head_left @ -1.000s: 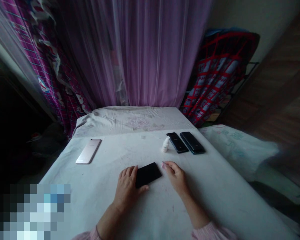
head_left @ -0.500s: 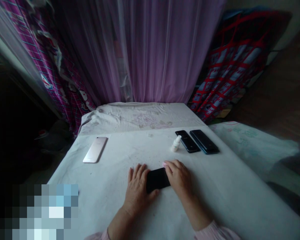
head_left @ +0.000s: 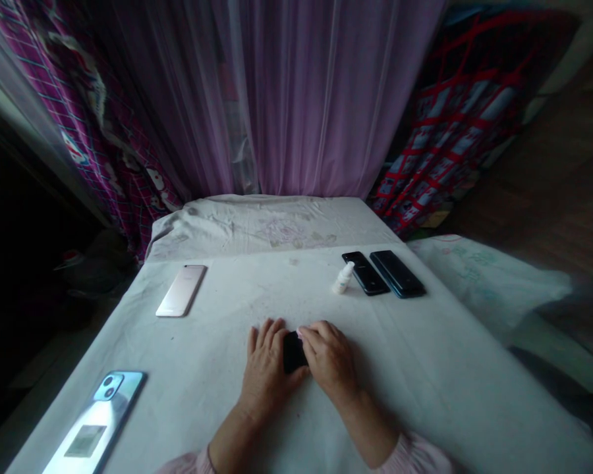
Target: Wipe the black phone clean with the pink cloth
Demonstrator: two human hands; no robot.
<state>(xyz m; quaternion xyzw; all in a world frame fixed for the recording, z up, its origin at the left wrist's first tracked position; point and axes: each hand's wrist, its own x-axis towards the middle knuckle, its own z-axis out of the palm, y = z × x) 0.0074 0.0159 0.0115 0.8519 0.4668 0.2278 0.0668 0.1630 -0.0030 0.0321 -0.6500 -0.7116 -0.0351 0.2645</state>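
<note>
A white, faintly stained cloth covers the table (head_left: 425, 368), flat and matte. On it, near the middle, lies the black phone (head_left: 293, 352), a glossy slab mostly hidden. The left hand (head_left: 267, 375) lies flat, fingers spread, touching the phone's left edge; the right hand (head_left: 329, 359) covers its right part, fingers curled over it. Beyond the phone to the right lie two dark phones (head_left: 383, 272) side by side, with a small white bottle (head_left: 342, 278) just beside them. To the left lie a pink phone (head_left: 182, 290) and a shiny blue phone (head_left: 96, 421).

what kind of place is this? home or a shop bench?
Most likely a room in a home, used as a makeshift work spot: a table under a white cloth, a sheer purple curtain behind it, and patterned blankets hung at the sides.
</note>
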